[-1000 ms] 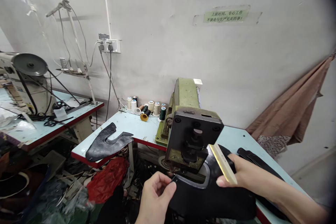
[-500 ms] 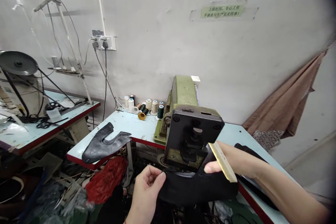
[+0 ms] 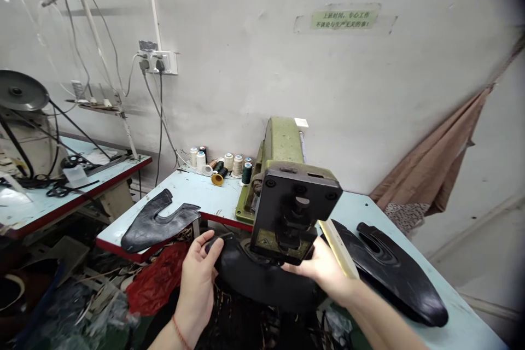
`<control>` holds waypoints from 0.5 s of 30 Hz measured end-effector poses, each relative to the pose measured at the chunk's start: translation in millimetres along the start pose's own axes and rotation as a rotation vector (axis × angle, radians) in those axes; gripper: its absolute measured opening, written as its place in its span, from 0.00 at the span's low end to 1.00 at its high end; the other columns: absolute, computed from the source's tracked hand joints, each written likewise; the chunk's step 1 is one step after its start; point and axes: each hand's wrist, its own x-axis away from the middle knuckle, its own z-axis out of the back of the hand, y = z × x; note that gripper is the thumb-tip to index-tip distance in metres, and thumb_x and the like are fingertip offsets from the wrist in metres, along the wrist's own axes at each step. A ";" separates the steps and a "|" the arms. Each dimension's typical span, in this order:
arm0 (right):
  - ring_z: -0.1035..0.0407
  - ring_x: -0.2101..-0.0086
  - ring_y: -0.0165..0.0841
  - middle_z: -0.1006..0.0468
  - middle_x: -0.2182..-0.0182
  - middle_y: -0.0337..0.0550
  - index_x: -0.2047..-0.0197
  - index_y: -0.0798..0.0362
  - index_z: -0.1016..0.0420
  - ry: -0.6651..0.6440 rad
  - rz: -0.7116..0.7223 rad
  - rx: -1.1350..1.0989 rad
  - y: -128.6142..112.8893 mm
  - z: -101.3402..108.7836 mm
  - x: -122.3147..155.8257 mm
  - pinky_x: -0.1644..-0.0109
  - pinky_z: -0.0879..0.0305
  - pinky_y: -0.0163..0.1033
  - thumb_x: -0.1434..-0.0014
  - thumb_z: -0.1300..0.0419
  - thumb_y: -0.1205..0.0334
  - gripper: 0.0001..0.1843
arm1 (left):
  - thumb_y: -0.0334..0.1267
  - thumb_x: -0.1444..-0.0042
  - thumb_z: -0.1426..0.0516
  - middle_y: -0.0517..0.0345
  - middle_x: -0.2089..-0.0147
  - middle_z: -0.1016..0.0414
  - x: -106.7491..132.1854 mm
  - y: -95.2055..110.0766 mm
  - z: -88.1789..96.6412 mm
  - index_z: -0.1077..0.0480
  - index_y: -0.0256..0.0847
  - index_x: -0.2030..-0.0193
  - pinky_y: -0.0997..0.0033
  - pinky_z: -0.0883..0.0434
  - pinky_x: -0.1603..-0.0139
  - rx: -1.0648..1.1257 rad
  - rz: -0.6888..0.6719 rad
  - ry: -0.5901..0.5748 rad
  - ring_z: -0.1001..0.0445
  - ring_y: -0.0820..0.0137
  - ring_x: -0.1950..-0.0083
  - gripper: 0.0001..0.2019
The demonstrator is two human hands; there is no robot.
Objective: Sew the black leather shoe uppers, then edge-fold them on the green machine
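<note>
A curved black leather piece (image 3: 262,280) lies under the black head (image 3: 297,213) of a green machine (image 3: 283,139). My left hand (image 3: 198,273) pinches its left end between thumb and fingers. On the other side, my right hand (image 3: 324,270) grips the piece close beneath the head; its fingers are partly hidden behind the machine and a pale yellow strip (image 3: 338,249). The piece's inner edge goes in under the head, where the working point is hidden.
Another black leather piece (image 3: 158,221) rests on the table's left part, and several more (image 3: 394,273) are stacked at right. Thread spools (image 3: 219,176) stand behind. A red plastic bag (image 3: 156,279) lies below. A brown cloth (image 3: 438,158) hangs at right.
The leather piece has shifted left under the head, its left end now raised in my left hand. My right hand has come in closer to the head, uncovering the stack at right.
</note>
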 end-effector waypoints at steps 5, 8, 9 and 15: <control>0.25 0.56 0.49 0.17 0.58 0.49 0.56 0.53 0.21 -0.001 -0.172 -0.175 27.1 -22.2 17.9 0.49 0.31 0.53 0.53 0.30 0.52 0.21 | 0.49 0.63 0.30 0.51 0.57 0.20 31.6 -33.8 -17.8 0.30 0.41 0.55 0.65 0.26 0.56 0.286 0.099 -0.190 0.22 0.62 0.58 0.28; 0.25 0.57 0.49 0.17 0.59 0.50 0.58 0.55 0.21 0.162 -0.176 -0.231 43.2 -39.8 27.3 0.49 0.31 0.52 0.55 0.30 0.53 0.22 | 0.44 0.69 0.28 0.43 0.58 0.19 44.5 -51.3 -29.0 0.26 0.35 0.58 0.58 0.27 0.52 0.234 0.094 -0.350 0.22 0.53 0.56 0.29; 0.25 0.58 0.50 0.17 0.60 0.51 0.58 0.56 0.21 0.239 -0.195 -0.272 48.7 -46.5 30.5 0.50 0.30 0.53 0.56 0.29 0.52 0.23 | 0.43 0.68 0.28 0.42 0.59 0.19 45.4 -54.4 -31.2 0.25 0.33 0.59 0.58 0.27 0.53 0.187 0.093 -0.342 0.22 0.53 0.56 0.28; 0.23 0.62 0.51 0.16 0.65 0.52 0.56 0.58 0.21 0.426 -0.264 -0.536 59.1 -66.7 39.6 0.56 0.27 0.52 0.59 0.28 0.54 0.27 | 0.42 0.55 0.33 0.47 0.64 0.19 38.3 -44.6 -30.3 0.24 0.32 0.62 0.61 0.26 0.58 0.081 0.099 -0.264 0.22 0.59 0.62 0.16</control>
